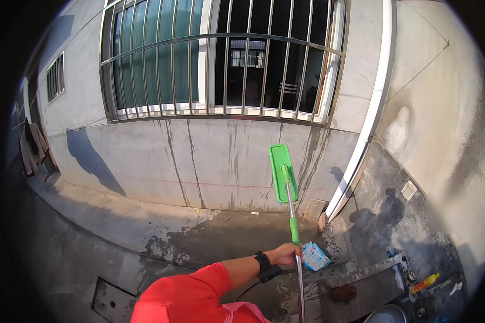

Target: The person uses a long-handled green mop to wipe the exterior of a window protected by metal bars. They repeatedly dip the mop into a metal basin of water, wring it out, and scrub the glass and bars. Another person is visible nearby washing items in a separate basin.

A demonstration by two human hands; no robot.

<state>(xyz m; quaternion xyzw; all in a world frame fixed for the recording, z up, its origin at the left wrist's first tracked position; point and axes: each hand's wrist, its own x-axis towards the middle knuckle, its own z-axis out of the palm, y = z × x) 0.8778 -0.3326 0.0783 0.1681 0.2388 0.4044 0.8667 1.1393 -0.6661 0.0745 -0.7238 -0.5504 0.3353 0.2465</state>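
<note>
A flat mop with a green rectangular head (283, 173) and a metal pole stands raised in front of the grey wall, its head below the barred window (226, 76). My left hand (287, 254) is closed around the metal pole, just under the green collar. A black strap and a small dark device sit on that wrist. My right hand is out of view; the pole runs down past the bottom edge. Behind the pole, a blue and white plastic packet (316, 256) lies on the wet concrete ground.
A white drainpipe (359, 149) slants down the wall corner. At the lower right are a low concrete trough (363, 274), a yellow and red bottle (425, 283) and a metal basin (386, 315). A square drain cover (113, 300) lies at the lower left. Clothes (33, 149) hang far left.
</note>
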